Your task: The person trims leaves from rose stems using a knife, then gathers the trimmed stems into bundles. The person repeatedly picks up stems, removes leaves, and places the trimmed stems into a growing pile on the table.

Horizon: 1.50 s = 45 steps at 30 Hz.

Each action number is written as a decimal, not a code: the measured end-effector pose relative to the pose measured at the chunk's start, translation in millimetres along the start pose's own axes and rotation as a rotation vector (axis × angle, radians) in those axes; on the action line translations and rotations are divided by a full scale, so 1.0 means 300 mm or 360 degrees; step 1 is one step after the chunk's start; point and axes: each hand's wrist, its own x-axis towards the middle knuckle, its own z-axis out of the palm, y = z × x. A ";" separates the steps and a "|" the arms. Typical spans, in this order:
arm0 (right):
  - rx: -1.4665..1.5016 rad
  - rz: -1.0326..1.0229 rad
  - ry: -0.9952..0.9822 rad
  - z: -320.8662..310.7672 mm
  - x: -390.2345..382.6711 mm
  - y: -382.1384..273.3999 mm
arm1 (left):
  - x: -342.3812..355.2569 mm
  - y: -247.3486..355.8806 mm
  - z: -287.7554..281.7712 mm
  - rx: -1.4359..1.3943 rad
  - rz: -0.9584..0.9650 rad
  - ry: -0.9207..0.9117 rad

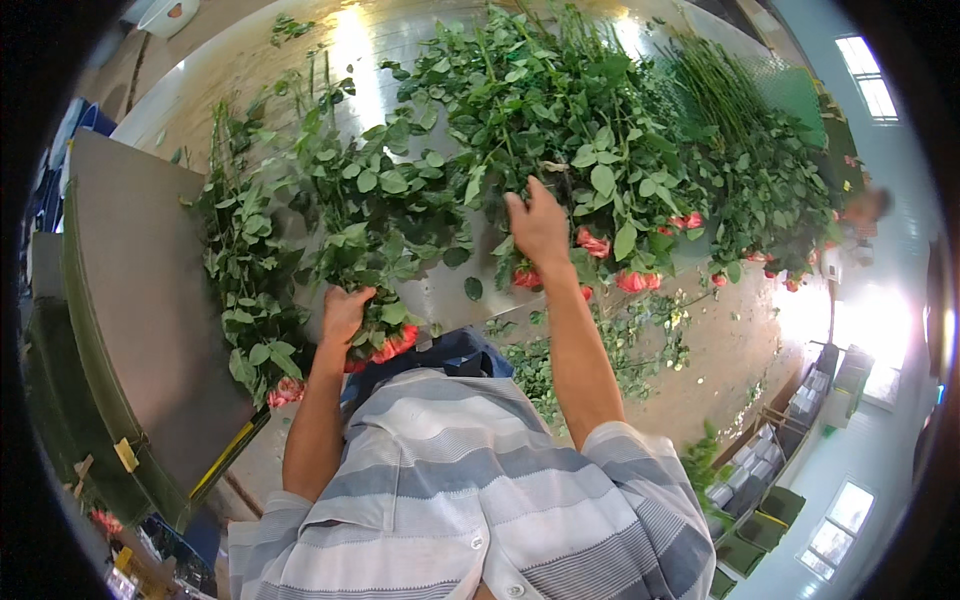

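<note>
Long-stemmed roses with pinkish-red heads lie in leafy heaps across a metal table (350, 125), their blooms toward me. My left hand (343, 314) is closed round the stems of a rose bunch (391, 343), just behind its red heads; the leaves hide part of the fingers. Further right, my right hand (541, 226) reaches to the near side of the large rose heap (560, 110). Its thumb and forefinger are apart, with nothing visible between them; the other fingers are hard to see.
A separate row of roses (245, 260) lies at the left beside a grey upright panel (140, 235). More roses (745, 130) lie at the right, near green netting (800, 100). Fallen leaves (640, 340) litter the floor. Several green crates (760, 525) stand lower right.
</note>
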 end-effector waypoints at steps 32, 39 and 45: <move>-0.0081 -0.0274 0.0366 -0.069 0.036 -0.092 | 0.039 -0.125 -0.019 0.0717 0.1085 0.0026; -0.0801 0.0560 -0.0032 -0.432 0.223 0.176 | 0.030 -0.060 -0.037 0.0948 0.1104 -0.0063; -0.0155 0.0438 -0.0143 -0.552 0.305 0.178 | -0.002 -0.029 -0.012 -0.0055 0.0824 -0.0082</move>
